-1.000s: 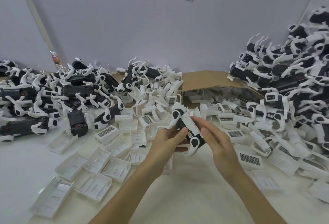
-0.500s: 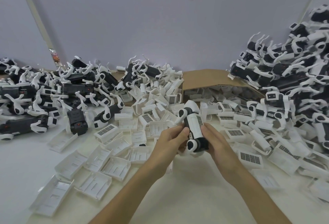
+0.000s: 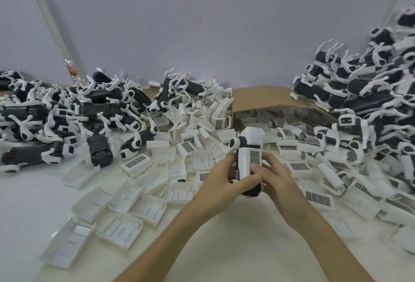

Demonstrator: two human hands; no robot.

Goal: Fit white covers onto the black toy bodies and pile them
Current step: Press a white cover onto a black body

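Of the person only two arms show; the slim bare left forearm [image 3: 170, 237] and the slim bare right forearm [image 3: 318, 237] are uncovered down to the lower edge; the bare left hand [image 3: 221, 183] and the bare right hand [image 3: 277, 180] have long, slender fingers.

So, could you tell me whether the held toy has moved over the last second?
Yes: the toy has swung from slanted to upright, its top end shifting right, past the left corner of the cardboard box.
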